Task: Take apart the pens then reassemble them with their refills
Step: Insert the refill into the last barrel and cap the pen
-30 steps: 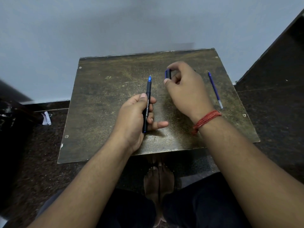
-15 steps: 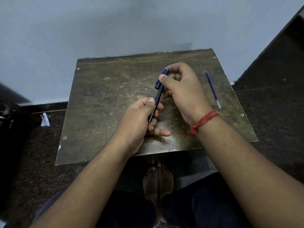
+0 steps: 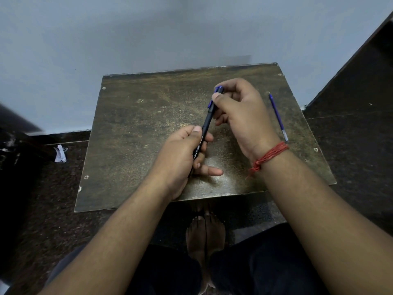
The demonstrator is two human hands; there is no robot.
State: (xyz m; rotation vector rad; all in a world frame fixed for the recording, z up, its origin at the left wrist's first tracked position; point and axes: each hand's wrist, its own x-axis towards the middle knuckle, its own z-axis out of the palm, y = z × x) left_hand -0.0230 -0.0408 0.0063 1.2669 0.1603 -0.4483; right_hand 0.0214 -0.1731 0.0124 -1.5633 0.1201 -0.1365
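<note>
Head view: above the worn board, the left hand grips the black pen by its barrel while the right hand pinches its blue cap. Pushing straight along the barrel should seat it cleanly. A loose refill lies right of the pen. Fingers hide the cap's joint and the pen's lower end.

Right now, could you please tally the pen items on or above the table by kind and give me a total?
Black pens, held by both hands, the cap end pinched by the right: 1
Loose blue refills lying on the table: 1
Total: 2
</note>
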